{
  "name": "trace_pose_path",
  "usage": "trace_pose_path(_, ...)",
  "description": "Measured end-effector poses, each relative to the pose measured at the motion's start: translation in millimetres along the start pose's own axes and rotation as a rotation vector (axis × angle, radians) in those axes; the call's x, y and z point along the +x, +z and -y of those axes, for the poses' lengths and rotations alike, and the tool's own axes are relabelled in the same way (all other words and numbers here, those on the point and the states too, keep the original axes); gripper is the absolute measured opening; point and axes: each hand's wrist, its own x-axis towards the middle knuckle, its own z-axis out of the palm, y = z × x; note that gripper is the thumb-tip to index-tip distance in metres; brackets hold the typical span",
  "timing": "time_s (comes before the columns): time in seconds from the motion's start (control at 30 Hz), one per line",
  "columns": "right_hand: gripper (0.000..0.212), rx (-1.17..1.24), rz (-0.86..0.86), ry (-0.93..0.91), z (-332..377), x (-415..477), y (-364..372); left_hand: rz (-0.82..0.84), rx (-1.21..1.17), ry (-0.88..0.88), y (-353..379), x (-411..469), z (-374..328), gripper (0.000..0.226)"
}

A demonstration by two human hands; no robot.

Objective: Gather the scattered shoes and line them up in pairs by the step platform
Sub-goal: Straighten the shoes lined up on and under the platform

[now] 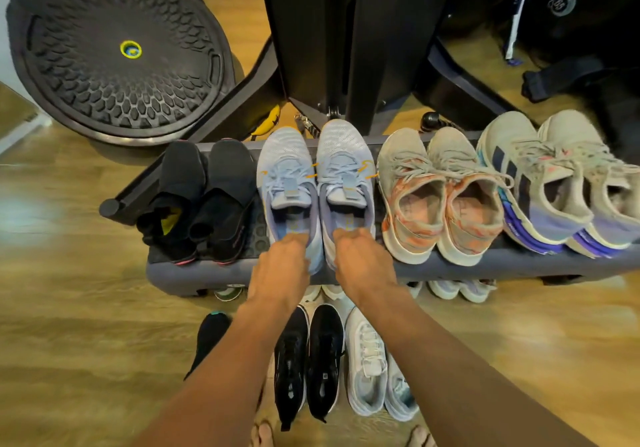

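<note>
- left blue shoe [287, 169], right blue shoe [343, 159]: paired on step platform [173, 273], long axes across it, toes to far edge, heels at near edge.
- left hand [284, 259]: clasped on left blue shoe's heel.
- right hand [360, 256]: clasped on right blue shoe's heel.

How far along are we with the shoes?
Done: black pair, beige pair and striped pair sit lined up on the platform. In hand: left hand and right hand grip the blue pair by the heels. Left: lone black shoe on the floor; dark pair and white pair beside it look paired.
</note>
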Motion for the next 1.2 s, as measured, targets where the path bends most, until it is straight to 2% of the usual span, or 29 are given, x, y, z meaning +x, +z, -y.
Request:
trace_pose_path(0.07, 0.041, 0.045, -0.029, -0.071, -9, -3, -3, -0.058, 0.053, -0.076, -6, -6, -6, 0.035)
trace_pose_path(0.13, 0.041, 0.110, -0.148, -0.127, -23, -8, -10, -0.220, 0.031, -0.085, -14, -12, -21, 0.034)
trace_pose_path(0.2, 0.039, 0.175, -0.311, -0.118, -42, -15, -23, -0.359, -0.044, 0.018, -17, -14, -46, 0.033)
trace_pose_path(0.3, 0.038, 0.198, -0.431, 0.018, -82, -24, -44, -0.303, -0.168, 0.235, -15, -5, -94, 0.034)
trace_pose_path(0.37, 0.041, 0.115, -0.393, 0.129, -111, -28, -53, -0.165, -0.186, 0.289, -6, 5, -126, 0.040)
trace_pose_path(0.43, 0.040, 0.035, -0.307, 0.233, -134, -32, -56, -0.022, -0.159, 0.267, 7, 13, -149, 0.047)
trace_pose_path(0.53, 0.035, -0.013, -0.168, 0.278, -158, -35, -53, 0.096, -0.064, 0.212, 26, 24, -167, 0.043)
trace_pose_path(0.63, 0.039, -0.023, -0.124, 0.225, -176, -33, -51, 0.024, -0.028, 0.185, 36, 30, -176, 0.025)
trace_pose_path(0.93, 0.035, -0.038, -0.122, 0.143, -185, -22, -44, -0.039, -0.092, 0.195, 46, 29, -185, 0.011)
trace_pose_path(1.07, 0.035, -0.026, -0.131, 0.130, -183, -20, -42, -0.050, -0.021, 0.219, 43, 29, -184, 0.014)
trace_pose_path(1.13, 0.036, -0.006, -0.108, 0.112, -184, -23, -45, -0.037, 0.007, 0.181, 39, 26, -185, 0.015)
trace_pose_path(1.2, 0.037, 0.044, -0.119, 0.058, -188, -27, -52, -0.063, 0.070, 0.113, 32, 20, -191, 0.026)
